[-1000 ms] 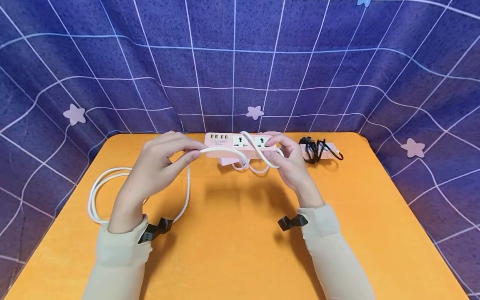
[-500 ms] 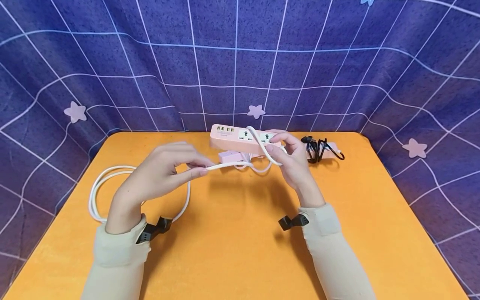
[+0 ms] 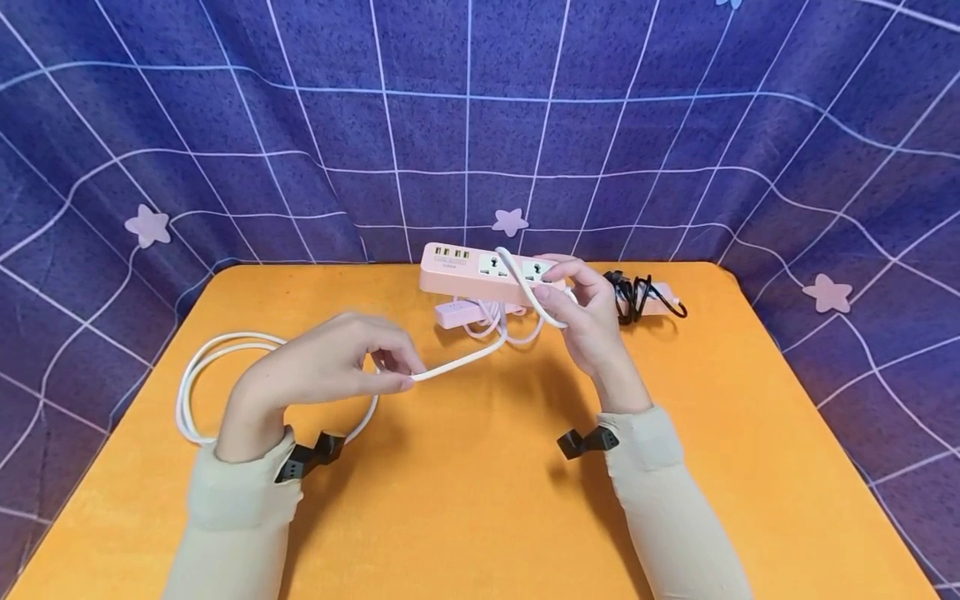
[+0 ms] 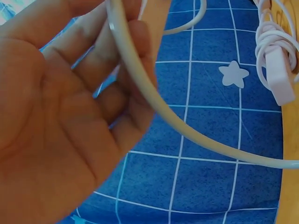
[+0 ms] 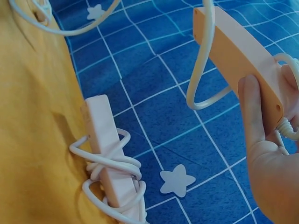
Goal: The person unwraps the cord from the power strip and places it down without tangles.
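My right hand [image 3: 592,329] grips the right end of a pink power strip [image 3: 457,279], which is lifted above the table with its sockets and USB ports showing. One turn of its white cord [image 3: 461,363] crosses over the strip beside the fingers. From below the strip the cord runs to my left hand [image 3: 330,358], which pinches it between thumb and fingers. In the left wrist view the cord [image 4: 163,109] curves away past the curled fingers. The strip's underside edge [image 5: 233,60] and my right thumb [image 5: 252,107] appear in the right wrist view.
A smaller pink power strip [image 5: 105,126] wrapped in its own white cord lies behind the held one. Another pink strip with a black cord [image 3: 636,298] wound round it sits at the back right. Loose white cord loops [image 3: 187,383] lie at left on the orange table [image 3: 480,517].
My left hand has drawn the cord down and toward me, away from the strip's front face. The strip has risen slightly and tilted, its left end higher, in my right hand.
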`<state>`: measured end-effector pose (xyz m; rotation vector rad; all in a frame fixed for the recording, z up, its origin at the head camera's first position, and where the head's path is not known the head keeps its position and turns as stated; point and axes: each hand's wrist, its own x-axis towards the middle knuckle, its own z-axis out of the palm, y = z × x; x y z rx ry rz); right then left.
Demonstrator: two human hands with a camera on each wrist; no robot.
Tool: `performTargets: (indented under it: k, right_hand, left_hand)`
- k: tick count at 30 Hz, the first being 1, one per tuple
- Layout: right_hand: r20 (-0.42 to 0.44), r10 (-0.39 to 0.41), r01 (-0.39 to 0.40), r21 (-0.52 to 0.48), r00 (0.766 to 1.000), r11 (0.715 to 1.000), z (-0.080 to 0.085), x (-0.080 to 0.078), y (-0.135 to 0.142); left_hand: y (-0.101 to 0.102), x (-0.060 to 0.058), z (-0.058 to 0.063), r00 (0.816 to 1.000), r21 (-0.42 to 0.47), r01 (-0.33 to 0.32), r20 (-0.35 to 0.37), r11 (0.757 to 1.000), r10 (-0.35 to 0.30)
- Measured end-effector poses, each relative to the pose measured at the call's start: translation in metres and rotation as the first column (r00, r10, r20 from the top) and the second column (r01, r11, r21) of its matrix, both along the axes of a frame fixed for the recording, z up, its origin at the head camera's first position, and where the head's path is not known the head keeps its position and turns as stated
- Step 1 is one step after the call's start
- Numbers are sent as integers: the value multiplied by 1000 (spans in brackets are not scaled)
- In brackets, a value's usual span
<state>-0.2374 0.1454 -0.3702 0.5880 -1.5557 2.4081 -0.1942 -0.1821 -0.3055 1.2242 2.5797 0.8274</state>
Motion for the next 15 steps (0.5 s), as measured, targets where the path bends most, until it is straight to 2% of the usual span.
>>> performTargets:
  k: [4,15]
  right_hand:
    - [-12,-2,2,-3,1000,1000,0,0,0]
    - [-3,-4,4,-2,1000,1000,3,2,0]
  left_hand:
    - [0,-5,-6,996,-62,25,87,998,-20]
    - [-2,-17,-22,979,-124,53,202,991,-27]
